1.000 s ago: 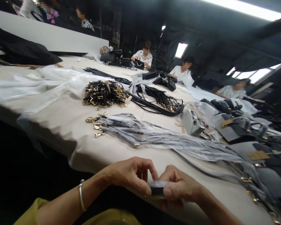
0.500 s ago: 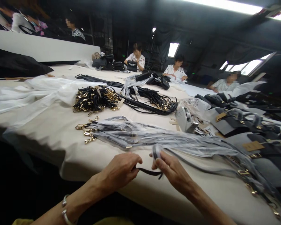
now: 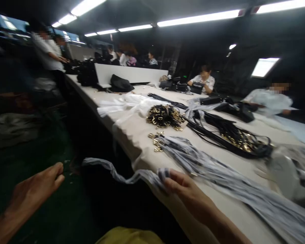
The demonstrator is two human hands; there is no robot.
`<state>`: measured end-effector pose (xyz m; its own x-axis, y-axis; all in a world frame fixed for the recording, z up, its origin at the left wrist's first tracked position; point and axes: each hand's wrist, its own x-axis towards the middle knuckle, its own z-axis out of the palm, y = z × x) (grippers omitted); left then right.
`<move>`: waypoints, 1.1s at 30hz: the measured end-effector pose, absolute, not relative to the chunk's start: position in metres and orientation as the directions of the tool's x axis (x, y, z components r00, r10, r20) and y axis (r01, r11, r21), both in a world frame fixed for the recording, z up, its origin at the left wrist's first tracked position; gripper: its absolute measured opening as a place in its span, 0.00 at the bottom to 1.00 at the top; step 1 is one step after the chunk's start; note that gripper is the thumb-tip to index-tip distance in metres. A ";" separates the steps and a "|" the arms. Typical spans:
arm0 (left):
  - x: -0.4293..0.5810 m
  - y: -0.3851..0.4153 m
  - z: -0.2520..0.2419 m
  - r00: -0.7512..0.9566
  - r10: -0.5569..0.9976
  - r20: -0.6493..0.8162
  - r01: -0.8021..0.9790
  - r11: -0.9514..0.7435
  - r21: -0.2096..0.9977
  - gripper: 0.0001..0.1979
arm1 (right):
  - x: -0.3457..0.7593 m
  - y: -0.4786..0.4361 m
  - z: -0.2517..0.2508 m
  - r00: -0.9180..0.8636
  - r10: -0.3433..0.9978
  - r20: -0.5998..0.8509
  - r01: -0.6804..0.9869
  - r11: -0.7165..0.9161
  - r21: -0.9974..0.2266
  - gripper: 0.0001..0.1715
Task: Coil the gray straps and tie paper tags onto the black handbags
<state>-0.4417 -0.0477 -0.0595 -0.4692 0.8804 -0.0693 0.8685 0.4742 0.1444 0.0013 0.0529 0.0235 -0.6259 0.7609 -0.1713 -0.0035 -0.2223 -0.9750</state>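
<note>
My right hand [image 3: 181, 186] is closed at the table's front edge, gripping a dark-striped translucent plastic sleeve [image 3: 127, 179]. The sleeve trails in waves to the left, past the edge and over the dark floor; whether a strap lies inside it I cannot tell. My left hand [image 3: 40, 188] is far out to the left, off the table, thumb and fingers pressed together. Motion blurs it, and anything in its pinch is hidden. Just beyond my right hand lie plastic-wrapped straps [image 3: 205, 166] with gold clasps [image 3: 157, 142] at their left end.
Behind the wrapped straps sit a bundle of black straps with gold buckles [image 3: 165, 117] and a longer black strap bundle [image 3: 218, 132]. White plastic sleeves [image 3: 129, 103] lie to the left. A white device [image 3: 284, 173] stands at the right. Several people work around the table.
The view has swung left. My hands have parted, the left moving far out over the floor. The black strap end between them is no longer visible; a long sleeve now trails from my right hand.
</note>
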 end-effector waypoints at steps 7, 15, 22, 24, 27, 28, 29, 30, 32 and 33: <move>-0.469 -0.161 -0.094 -0.679 0.728 -0.098 0.632 0.647 0.426 0.17 | -0.124 0.063 0.005 -0.724 0.640 -0.257 -0.096 -0.463 -0.881 0.25; -0.418 -0.099 -0.061 -0.561 0.810 0.169 0.460 0.136 0.878 0.16 | -0.200 0.029 -0.005 -0.888 0.322 -0.328 0.132 -0.505 -0.853 0.20; -0.375 -0.057 -0.053 0.162 0.979 0.126 -0.029 -0.123 0.992 0.26 | -0.188 0.048 0.031 -0.863 0.266 -0.429 0.324 -0.361 -0.875 0.23; -0.362 -0.048 -0.058 0.209 0.976 0.062 -0.067 -0.049 0.997 0.26 | -0.174 0.056 0.043 -0.813 0.339 -0.473 0.356 -0.353 -0.865 0.27; -0.347 -0.037 -0.059 0.152 0.985 0.079 -0.049 -0.072 0.996 0.27 | -0.153 0.059 0.047 -0.772 0.412 -0.484 0.426 -0.228 -0.875 0.31; -0.343 -0.035 -0.057 0.142 0.985 0.096 -0.031 -0.093 0.995 0.26 | -0.146 0.058 0.045 -0.760 0.435 -0.483 0.464 -0.158 -0.872 0.30; -0.339 -0.033 -0.055 0.138 0.984 0.114 -0.011 -0.114 0.993 0.26 | -0.139 0.057 0.042 -0.746 0.463 -0.478 0.498 -0.087 -0.863 0.28; -0.336 -0.031 -0.053 0.139 0.982 0.131 0.014 -0.135 0.991 0.25 | -0.132 0.056 0.039 -0.734 0.496 -0.464 0.528 -0.013 -0.849 0.26; -0.330 -0.027 -0.051 0.149 0.976 0.158 0.082 -0.171 0.982 0.24 | -0.119 0.057 0.038 -0.716 0.574 -0.398 0.566 0.143 -0.812 0.22; -0.327 -0.025 -0.051 0.156 0.974 0.164 0.121 -0.183 0.976 0.23 | -0.112 0.060 0.041 -0.715 0.605 -0.351 0.574 0.221 -0.788 0.21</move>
<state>-0.3268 -0.0251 -0.0511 0.1564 0.9740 0.1638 0.1208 -0.1835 0.9756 -0.1123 0.0597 0.0411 -0.7148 0.6049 -0.3510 0.5742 0.2209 -0.7884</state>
